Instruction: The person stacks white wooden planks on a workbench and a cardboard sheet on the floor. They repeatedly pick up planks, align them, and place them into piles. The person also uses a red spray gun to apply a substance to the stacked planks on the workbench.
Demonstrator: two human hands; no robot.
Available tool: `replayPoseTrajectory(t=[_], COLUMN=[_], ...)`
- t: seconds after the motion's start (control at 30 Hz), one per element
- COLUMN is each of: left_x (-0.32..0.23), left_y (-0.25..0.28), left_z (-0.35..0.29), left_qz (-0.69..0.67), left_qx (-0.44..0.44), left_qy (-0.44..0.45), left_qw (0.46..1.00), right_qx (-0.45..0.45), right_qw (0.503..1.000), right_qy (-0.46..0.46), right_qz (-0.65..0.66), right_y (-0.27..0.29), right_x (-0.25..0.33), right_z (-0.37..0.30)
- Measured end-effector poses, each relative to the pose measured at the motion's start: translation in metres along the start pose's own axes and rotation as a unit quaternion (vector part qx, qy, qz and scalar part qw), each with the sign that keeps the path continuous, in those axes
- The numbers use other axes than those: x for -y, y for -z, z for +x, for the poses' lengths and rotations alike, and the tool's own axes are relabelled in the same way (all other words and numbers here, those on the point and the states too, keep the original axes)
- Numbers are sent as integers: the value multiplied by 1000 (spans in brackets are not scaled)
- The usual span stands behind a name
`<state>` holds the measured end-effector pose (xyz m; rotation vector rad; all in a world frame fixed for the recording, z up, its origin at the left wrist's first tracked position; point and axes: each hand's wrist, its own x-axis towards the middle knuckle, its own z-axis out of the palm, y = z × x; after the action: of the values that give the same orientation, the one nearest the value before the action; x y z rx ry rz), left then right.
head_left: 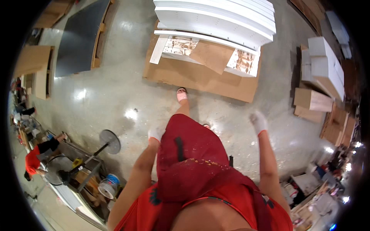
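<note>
My left hand [155,134], in a white glove with an orange cuff, hangs beside my dark red apron [192,142]; the apron's edge partly hides its fingers. Out to the right over the floor is my right hand [259,121], gloved the same way, smeared by motion, with loosely stretched fingers and nothing seen in them. Neither hand touches the white panels [216,21] standing in a row ahead of me. Those panels rest on a flat cardboard sheet [200,79]. A smaller brown cardboard piece [212,54] lies against their near side, between brown-smeared white surfaces.
A dark board [81,40] lies on a wooden pallet at the far left. Long white boxes [325,67] and brown cartons [313,100] are stacked on the right. To the lower left are a fan [58,169], a bucket [109,186] and another person in red [32,161].
</note>
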<state>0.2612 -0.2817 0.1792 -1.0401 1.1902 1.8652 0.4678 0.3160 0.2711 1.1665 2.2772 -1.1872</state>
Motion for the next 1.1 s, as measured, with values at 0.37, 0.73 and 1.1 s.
replayPoseTrajectory(t=[0.37,0.73,1.1], left_x=[-135,4,30], left_y=[-214,-207,-248], left_z=[87,138,132], left_qz=[78,-103,-60], left_qx=[0,75,-49], left_qy=[-35,50,93], left_qw=[996,991,993], right_qx=[155,-122,-50], right_qw=[924,890,844], right_qy=[130,296,376], right_qz=[-324,-324,-379], right_y=[-101,-138,-148], right_x=[148,314,301], right_z=[162,442,492])
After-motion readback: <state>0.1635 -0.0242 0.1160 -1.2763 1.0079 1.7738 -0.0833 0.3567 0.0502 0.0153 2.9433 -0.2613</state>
